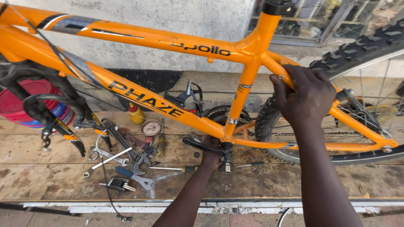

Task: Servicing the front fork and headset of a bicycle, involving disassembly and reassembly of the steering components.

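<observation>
An orange bicycle frame (139, 94) stands across the view, its knobby rear wheel (357, 50) at the right. My right hand (307, 94) is closed around the orange seat stay just behind the seat tube. My left hand (210, 155) reaches under the bottom bracket and grips the black crank arm (202, 146) near its axle. A metal bolt end (227, 167) pokes down beside my left fingers.
Tools lie on the worn wooden floor at the left: wrenches (107, 157), a pipe wrench (126, 147), a screwdriver (170, 168), a small yellow bottle (135, 113) and a round tin (151, 127). A red tub (29, 103) sits far left. A white painted edge (126, 207) borders the floor.
</observation>
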